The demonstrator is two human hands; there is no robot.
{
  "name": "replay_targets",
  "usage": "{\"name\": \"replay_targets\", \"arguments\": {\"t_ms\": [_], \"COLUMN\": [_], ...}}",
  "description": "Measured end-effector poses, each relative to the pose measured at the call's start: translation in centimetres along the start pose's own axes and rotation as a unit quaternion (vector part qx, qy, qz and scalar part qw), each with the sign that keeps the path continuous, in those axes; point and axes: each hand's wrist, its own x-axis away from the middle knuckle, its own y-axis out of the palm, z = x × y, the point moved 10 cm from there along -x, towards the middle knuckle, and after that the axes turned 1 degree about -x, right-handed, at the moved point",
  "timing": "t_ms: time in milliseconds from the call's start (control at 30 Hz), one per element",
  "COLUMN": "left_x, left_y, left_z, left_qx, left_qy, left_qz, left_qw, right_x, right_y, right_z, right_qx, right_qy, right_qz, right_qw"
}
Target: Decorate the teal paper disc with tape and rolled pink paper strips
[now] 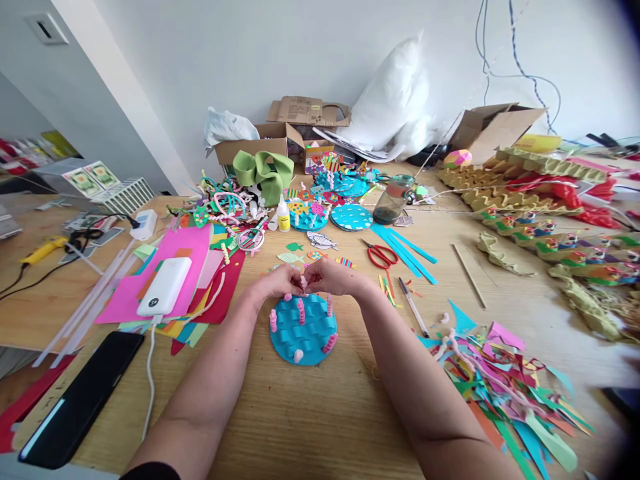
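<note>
A round blue woven disc (306, 330) lies on the table in front of me, with several pink twisted pieces standing on it. Above its far edge, my left hand (284, 280) and my right hand (327, 277) meet, fingers pinched around a small pink twisted piece (303, 283) between them. Just past my hands lie flat paper fish, among them a striped one (346, 263) and a green one (291, 257).
Red scissors (383, 255), a pen (413, 308) and a stick (469, 275) lie to the right, with a paper scrap pile (505, 387) nearer. A white power bank (165, 287), coloured sheets and a black phone (83, 397) are left. Behind stand a glue bottle (283, 215) and a glass jar (394, 200).
</note>
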Motion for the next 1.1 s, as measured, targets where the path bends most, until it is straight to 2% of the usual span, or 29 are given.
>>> {"name": "replay_targets", "arguments": {"t_ms": [233,433,733,1100], "left_x": [0.1,0.1,0.0,0.1], "left_y": [0.2,0.2,0.2,0.2], "left_z": [1.0,1.4,1.4,1.3], "left_qx": [-0.030,-0.049,-0.059,-0.066], "left_qy": [0.027,0.043,0.059,0.062], "left_qz": [-0.016,-0.016,-0.014,-0.008], "left_qw": [0.999,0.998,0.996,0.996], "right_x": [0.1,-0.2,0.0,0.3], "right_y": [0.0,0.6,0.9,0.9], "right_z": [0.7,2.2,2.4,2.2], "right_qx": [0.045,0.121,0.111,0.100], "right_qy": [0.017,0.070,0.096,0.092], "right_qz": [-0.012,-0.044,-0.063,-0.072], "right_qw": [0.999,0.989,0.987,0.988]}}
